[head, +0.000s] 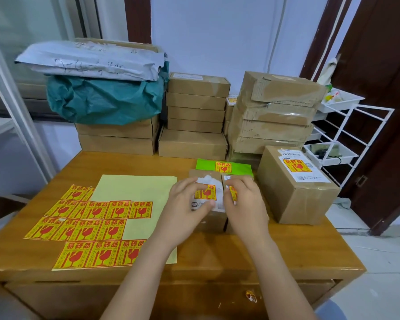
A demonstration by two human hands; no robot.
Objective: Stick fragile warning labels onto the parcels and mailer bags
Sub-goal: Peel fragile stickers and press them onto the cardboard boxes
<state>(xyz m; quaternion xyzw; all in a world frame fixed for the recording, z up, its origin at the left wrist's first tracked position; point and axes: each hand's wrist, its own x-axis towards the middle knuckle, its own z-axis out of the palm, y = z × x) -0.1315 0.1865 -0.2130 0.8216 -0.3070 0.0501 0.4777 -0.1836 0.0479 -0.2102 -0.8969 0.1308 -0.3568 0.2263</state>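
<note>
Two small cardboard boxes stand side by side at the table's middle. My left hand (187,202) rests palm down on the left small box (209,219), fingers and thumb framing a yellow-and-red fragile label (206,192) on its white slip. My right hand (244,200) lies over the right small box (237,177), covering most of its label. Neither hand lifts anything. Behind them lies a green mailer bag (245,168) bearing a label. To the right stands a larger box (296,199), labelled on top. Several loose fragile labels (90,225) lie at the left.
A pale yellow backing sheet (136,188) lies under the labels. Stacks of cardboard boxes (194,116) and grey and teal mailer bags (102,98) line the table's back edge. A white wire rack (346,135) stands to the right of the wooden table (194,257).
</note>
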